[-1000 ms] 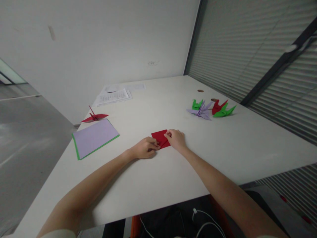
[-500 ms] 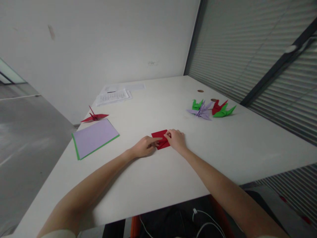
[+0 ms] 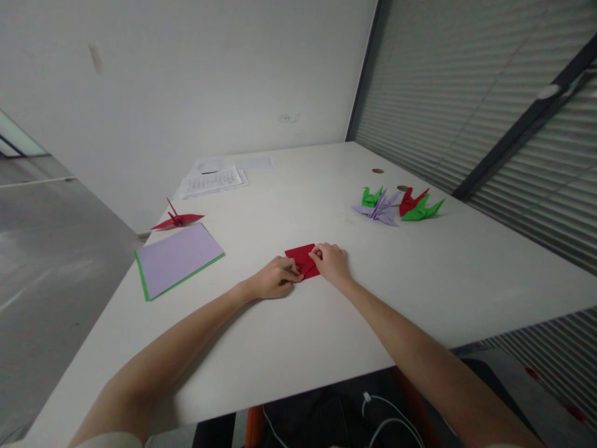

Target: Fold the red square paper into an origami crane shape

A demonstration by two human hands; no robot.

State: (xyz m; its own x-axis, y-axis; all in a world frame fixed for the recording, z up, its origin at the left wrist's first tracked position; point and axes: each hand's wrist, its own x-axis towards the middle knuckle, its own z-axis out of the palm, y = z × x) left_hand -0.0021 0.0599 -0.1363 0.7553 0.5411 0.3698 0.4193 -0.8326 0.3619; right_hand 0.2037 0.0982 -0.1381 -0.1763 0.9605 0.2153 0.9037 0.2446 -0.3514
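Red paper (image 3: 302, 260): I see it flat on the table (image 3: 289, 336), well left of the crane cluster (image 3: 396, 205).
Left hand (image 3: 273, 280): my fingers curl narrow, pinching the paper's near-left edge.
Right hand (image 3: 332, 261): fingers bent, pressing its right edge.
Lilac sheets (image 3: 180, 256): far left of the paper, near a red crane (image 3: 178, 219).

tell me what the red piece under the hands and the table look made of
Red piece: thin matte paper, judging by its sharp flat folds. Table: smooth white top, probably laminate or painted board; the faint sheen leaves it open.
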